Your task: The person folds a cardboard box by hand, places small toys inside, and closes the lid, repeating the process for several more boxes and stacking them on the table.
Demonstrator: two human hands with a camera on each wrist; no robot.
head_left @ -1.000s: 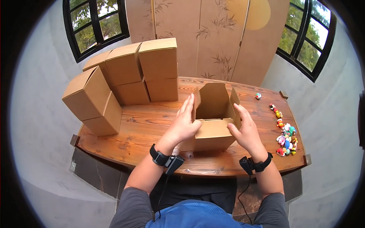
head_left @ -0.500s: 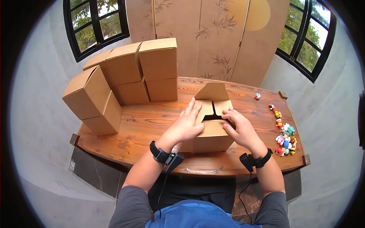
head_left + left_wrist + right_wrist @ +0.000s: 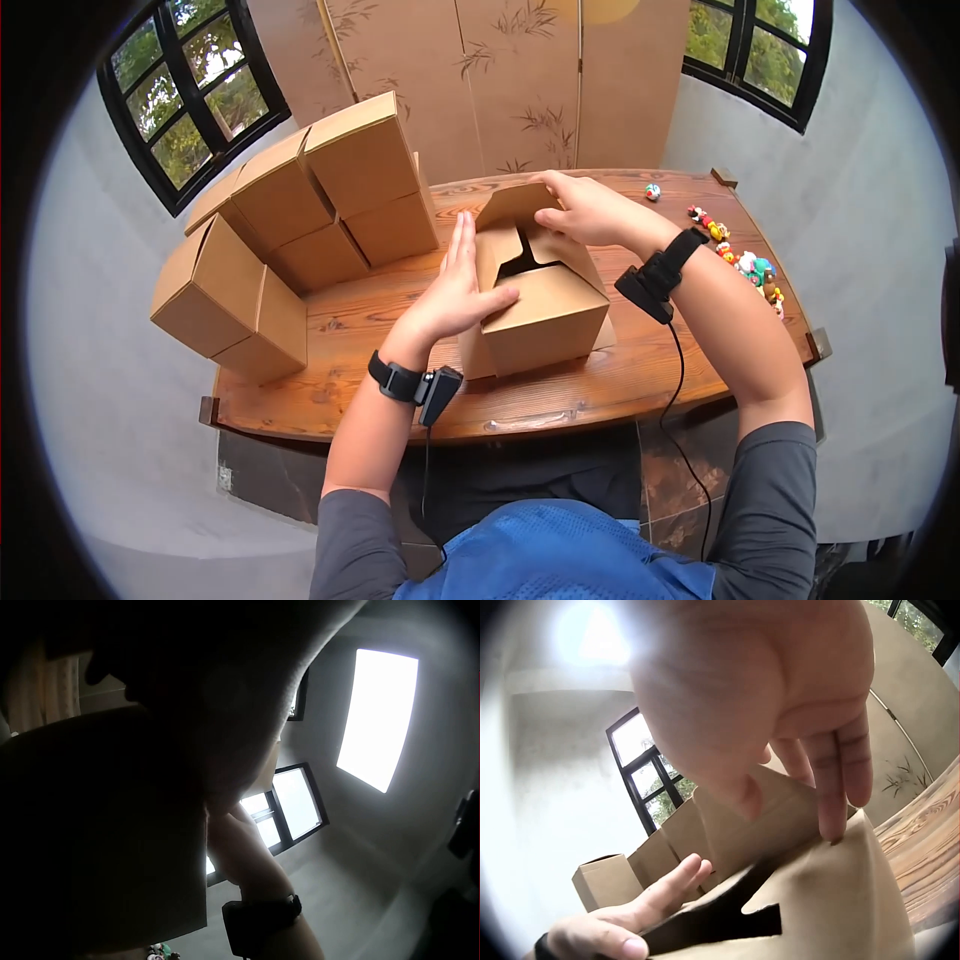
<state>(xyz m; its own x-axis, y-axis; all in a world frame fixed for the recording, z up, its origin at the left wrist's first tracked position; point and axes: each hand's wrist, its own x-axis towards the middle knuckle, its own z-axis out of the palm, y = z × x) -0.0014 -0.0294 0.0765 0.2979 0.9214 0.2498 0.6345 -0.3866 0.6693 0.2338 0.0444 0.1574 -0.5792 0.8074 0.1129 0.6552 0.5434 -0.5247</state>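
Observation:
A cardboard box (image 3: 545,320) stands near the front of the table, its two side flaps folded inward with a dark gap between them. My left hand (image 3: 450,290) lies along its left side, fingers straight and thumb on the top edge. At the back, my right hand (image 3: 590,210) touches the raised rear flap (image 3: 515,203), thumb on the near side and fingers behind it. In the right wrist view the right hand (image 3: 780,697) hangs over the flaps, with the left hand (image 3: 622,919) at the far side. The left wrist view is mostly dark.
Closed cardboard boxes (image 3: 355,150) stand stacked two high at the back left, with another stack (image 3: 215,285) nearer. Small colourful figurines (image 3: 755,268) lie along the right side of the wooden table (image 3: 350,400), and a small ball (image 3: 652,192) is at the back right.
My right hand has moved from the right side flap to the rear flap, which now leans further forward. Both side flaps have folded inward since the earliest frame. The head view has shifted.

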